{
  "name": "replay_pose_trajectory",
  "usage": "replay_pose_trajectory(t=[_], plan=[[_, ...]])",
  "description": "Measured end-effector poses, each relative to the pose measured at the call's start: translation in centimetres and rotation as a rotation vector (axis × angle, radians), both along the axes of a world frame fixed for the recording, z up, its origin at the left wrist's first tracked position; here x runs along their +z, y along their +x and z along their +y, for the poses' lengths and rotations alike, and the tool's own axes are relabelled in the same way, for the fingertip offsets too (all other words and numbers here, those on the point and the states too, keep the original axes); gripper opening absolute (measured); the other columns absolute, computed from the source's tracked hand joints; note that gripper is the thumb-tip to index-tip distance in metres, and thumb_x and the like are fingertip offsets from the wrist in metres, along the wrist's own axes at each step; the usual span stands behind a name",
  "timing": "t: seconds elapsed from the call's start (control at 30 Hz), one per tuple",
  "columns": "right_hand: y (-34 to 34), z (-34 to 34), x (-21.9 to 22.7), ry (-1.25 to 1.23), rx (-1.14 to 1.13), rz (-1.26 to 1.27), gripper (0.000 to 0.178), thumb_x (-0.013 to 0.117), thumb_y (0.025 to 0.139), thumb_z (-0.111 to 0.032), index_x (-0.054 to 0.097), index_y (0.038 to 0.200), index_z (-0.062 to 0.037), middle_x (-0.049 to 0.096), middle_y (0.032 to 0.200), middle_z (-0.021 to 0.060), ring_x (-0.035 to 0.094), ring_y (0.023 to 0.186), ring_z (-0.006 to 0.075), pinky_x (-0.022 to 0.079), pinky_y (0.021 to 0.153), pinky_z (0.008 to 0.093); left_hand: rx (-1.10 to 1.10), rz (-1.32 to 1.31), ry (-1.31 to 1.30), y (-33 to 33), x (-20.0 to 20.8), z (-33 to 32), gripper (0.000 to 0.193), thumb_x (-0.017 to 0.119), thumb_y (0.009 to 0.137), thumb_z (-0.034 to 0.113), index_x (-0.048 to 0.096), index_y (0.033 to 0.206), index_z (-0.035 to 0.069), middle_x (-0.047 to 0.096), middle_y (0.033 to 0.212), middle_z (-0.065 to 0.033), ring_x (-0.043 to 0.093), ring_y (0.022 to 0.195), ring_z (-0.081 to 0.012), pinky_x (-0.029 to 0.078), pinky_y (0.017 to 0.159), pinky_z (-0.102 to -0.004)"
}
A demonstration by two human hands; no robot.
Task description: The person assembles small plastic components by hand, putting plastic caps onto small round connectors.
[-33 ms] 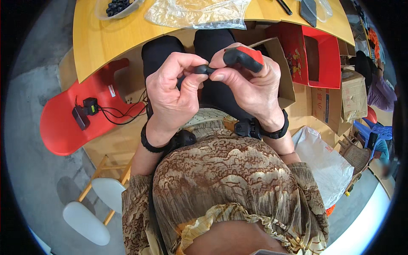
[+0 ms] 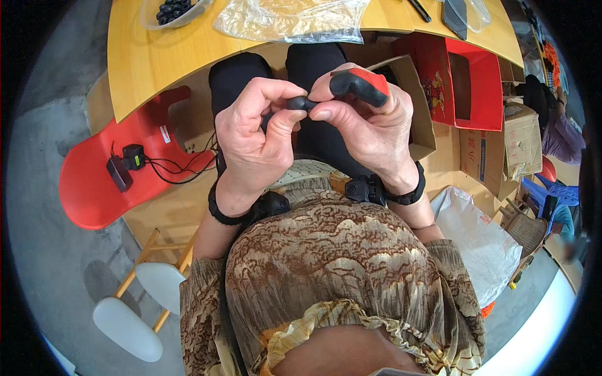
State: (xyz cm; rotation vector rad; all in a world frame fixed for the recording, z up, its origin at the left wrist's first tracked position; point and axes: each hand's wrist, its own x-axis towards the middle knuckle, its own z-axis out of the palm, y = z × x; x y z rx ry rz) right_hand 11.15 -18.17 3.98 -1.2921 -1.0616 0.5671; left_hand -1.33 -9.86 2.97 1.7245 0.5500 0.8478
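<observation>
Workroom with grey floor (image 2: 44,169); curved yellow table (image 2: 147,72) ahead. Left hand (image 2: 260,131): thumb and forefinger pinched on one end of a small black piece (image 2: 302,103). Right hand (image 2: 373,128): pinched at its other end, presumably so each steadies it. Right forefinger: red-and-black cover (image 2: 359,86) (likely against rubbing). Piece held above the lap (image 2: 307,141), probably for close sight. Beyond, on the table: clear bowl (image 2: 200,12), its walls apparently containing loose dark pieces (image 2: 174,10); crumpled clear bag (image 2: 291,19) alongside.
</observation>
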Motion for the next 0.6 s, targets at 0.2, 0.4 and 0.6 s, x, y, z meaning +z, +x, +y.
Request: replay_pose_trajectory(t=[0.2,0.4,0.6], plan=[[-0.1,-0.1,0.0,0.058,-0.029,-0.021,0.015,0.072,0.065,0.000,0.060,0.073,-0.0029,0.059,0.068,0.0043,0.059,0.062,0.0136,0.046,0.054,0.0235,-0.026,-0.141,-0.015,0.3,0.2,-0.1,0.006,0.061,0.080,0.001,0.056,0.084,-0.001,0.055,0.066,-0.0011,0.051,0.057,-0.0037,0.040,0.051,-0.0159],[-0.3,-0.2,0.4,0.057,-0.047,-0.130,0.016,0.073,0.064,-0.001,0.060,0.072,-0.0015,0.059,0.071,0.0054,0.057,0.063,0.0134,0.045,0.056,0.0229,-0.008,-0.197,0.035,0.4,-0.5,-0.5,0.007,0.061,0.081,0.002,0.057,0.085,-0.001,0.057,0.070,-0.0023,0.051,0.060,-0.0037,0.041,0.053,-0.0161],[0.3,-0.3,0.4,-0.024,0.063,0.023,0.014,0.072,0.065,0.001,0.060,0.072,-0.0012,0.059,0.069,0.0049,0.056,0.061,0.0113,0.044,0.054,0.0219,0.027,-0.162,0.001,0.2,-0.9,-0.9,0.007,0.061,0.081,0.002,0.056,0.085,-0.001,0.057,0.071,-0.0028,0.051,0.060,-0.0044,0.042,0.054,-0.0164]])
